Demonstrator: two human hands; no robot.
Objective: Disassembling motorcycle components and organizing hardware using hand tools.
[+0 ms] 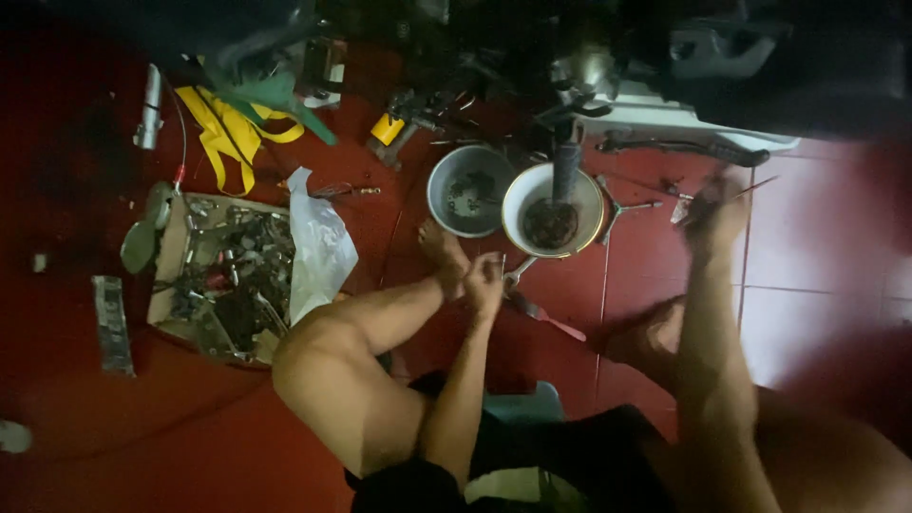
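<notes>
My left hand (486, 282) is low over the red floor by my left foot (442, 249), fingers pinched on a small thin metal piece. Just beyond it lie a spanner (519, 275) and a red-handled tool (551, 320). My right hand (714, 217) is raised at the right and blurred, closed around a thin dark tool (750, 187). Ahead of my hands stand a white bowl (521, 195) holding dark parts and a grey metal bowl (439, 190). A dark rod (566, 171) from the machine above hangs down into the white bowl.
A cardboard box (171, 249) full of metal tools sits at the left, with a white plastic bag (318, 249) on its edge. A yellow strap (228, 133), a silver cylinder (149, 106) and dark machine parts (665, 57) lie further back. My right foot (655, 337) rests on the tiles.
</notes>
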